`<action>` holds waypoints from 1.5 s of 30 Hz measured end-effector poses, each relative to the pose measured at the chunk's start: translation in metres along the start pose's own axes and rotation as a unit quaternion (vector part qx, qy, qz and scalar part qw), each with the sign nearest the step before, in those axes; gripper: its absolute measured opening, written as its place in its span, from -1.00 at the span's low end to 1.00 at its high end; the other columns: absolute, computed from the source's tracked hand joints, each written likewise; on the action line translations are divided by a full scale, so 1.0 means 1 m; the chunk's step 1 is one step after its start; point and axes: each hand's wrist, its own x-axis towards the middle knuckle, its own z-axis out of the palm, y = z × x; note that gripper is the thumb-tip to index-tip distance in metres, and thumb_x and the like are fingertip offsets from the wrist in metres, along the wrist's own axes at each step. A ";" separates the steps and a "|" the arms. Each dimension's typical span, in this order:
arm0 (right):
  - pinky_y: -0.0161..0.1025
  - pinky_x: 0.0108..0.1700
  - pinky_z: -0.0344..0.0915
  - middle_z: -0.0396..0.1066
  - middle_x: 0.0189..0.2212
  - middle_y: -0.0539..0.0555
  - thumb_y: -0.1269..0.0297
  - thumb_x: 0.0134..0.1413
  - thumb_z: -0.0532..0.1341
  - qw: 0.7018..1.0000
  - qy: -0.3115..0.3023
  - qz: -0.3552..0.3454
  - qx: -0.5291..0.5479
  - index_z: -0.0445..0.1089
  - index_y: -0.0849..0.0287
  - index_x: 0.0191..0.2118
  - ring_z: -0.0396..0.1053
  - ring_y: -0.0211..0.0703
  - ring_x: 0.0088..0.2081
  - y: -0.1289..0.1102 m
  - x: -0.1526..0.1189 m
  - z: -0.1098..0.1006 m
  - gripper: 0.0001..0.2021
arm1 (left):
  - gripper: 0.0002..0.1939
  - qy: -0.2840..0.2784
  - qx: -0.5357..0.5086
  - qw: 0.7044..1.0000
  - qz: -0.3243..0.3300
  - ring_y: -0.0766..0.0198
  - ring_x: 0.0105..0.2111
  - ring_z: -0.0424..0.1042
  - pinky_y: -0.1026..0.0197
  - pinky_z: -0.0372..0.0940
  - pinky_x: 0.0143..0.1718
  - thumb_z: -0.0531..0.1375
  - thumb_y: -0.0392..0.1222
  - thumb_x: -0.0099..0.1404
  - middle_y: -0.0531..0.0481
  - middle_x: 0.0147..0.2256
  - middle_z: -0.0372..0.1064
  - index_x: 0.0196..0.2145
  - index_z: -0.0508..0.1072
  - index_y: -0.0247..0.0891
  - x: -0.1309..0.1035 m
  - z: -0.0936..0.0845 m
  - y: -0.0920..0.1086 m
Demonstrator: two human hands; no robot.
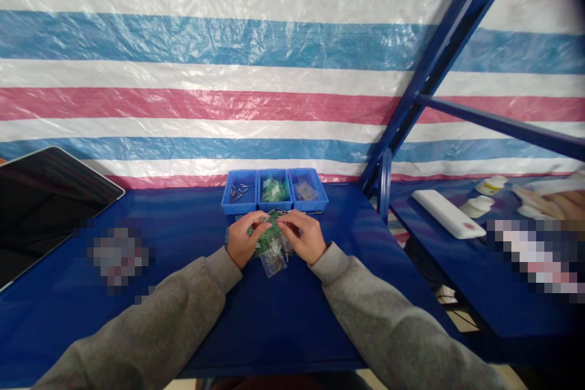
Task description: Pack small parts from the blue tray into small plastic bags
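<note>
Both hands are over a heap of small plastic bags in front of the blue bins. My left hand [247,236] is closed, its thumb and forefinger pinched at the edge of a green plastic bag [274,218]. From the other side, my right hand [303,235] pinches at the same bag; its fingertips partly hide the grip. Below the hands lies a clear plastic bag [274,261] with small parts inside. More green bags are under the fingers, largely covered.
Behind the hands stand three joined blue bins: the left bin [226,201] holds metal pieces, the middle bin [275,207] green bags, the right bin [322,200] clear bags. A dark-screened tablet [50,213] is at left. A blue frame post [385,186] and white power bank [448,213] are at right.
</note>
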 end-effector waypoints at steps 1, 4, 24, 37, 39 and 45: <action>-0.28 -0.35 0.25 0.37 -0.48 0.06 0.28 0.14 0.09 1.000 -0.005 -0.001 -0.001 0.42 0.18 -0.31 0.30 -0.21 -0.44 0.000 0.000 0.000 -0.82 | -0.82 0.002 0.000 1.000 0.001 0.35 -0.46 0.41 0.30 0.30 -0.32 0.17 -0.12 0.20 0.03 -0.41 0.46 -0.28 0.45 -0.25 0.000 0.000 0.000; -0.28 -0.37 0.24 0.37 -0.48 0.06 0.26 0.14 0.09 1.000 -0.013 0.000 0.000 0.42 0.17 -0.29 0.29 -0.22 -0.46 0.001 0.000 0.001 -0.82 | -0.81 0.004 -0.004 1.000 0.003 0.35 -0.47 0.41 0.31 0.30 -0.33 0.17 -0.10 0.20 0.03 -0.42 0.46 -0.29 0.46 -0.25 0.000 0.000 -0.001; -0.28 -0.30 0.24 0.41 -0.41 0.08 0.27 0.19 0.03 0.999 0.015 0.024 -0.022 0.40 0.18 -0.29 0.33 -0.21 -0.40 0.005 0.000 0.003 -0.79 | -0.86 0.006 -0.094 0.995 -0.042 0.23 -0.28 0.46 0.17 0.35 -0.20 0.13 -0.17 0.23 -0.07 -0.32 0.48 -0.36 0.43 -0.28 0.004 -0.001 0.000; -0.28 -0.33 0.23 0.41 -0.43 0.08 0.28 0.19 0.03 0.998 0.044 0.034 -0.024 0.41 0.19 -0.30 0.33 -0.21 -0.42 0.002 0.001 0.000 -0.78 | -0.88 -0.023 -0.134 0.988 -0.069 0.29 -0.36 0.47 0.18 0.38 -0.30 0.07 -0.17 0.28 -0.04 -0.33 0.48 -0.38 0.30 -0.25 -0.001 0.001 0.003; -0.28 -0.33 0.23 0.41 -0.44 0.08 0.28 0.19 0.02 0.998 0.044 0.034 -0.024 0.41 0.19 -0.30 0.32 -0.21 -0.43 0.002 0.001 0.001 -0.77 | -0.86 -0.021 -0.121 0.990 -0.067 0.31 -0.40 0.45 0.20 0.37 -0.32 0.07 -0.16 0.28 -0.02 -0.40 0.46 -0.37 0.32 -0.26 -0.002 0.001 0.002; -0.28 -0.31 0.24 0.42 -0.43 0.08 0.27 0.19 0.02 0.998 0.046 0.030 -0.024 0.41 0.18 -0.30 0.33 -0.20 -0.41 0.002 0.002 0.000 -0.77 | -0.82 -0.020 -0.058 0.997 -0.052 0.36 -0.50 0.37 0.26 0.31 -0.38 0.04 -0.14 0.30 0.06 -0.51 0.39 -0.34 0.37 -0.27 -0.001 -0.002 0.002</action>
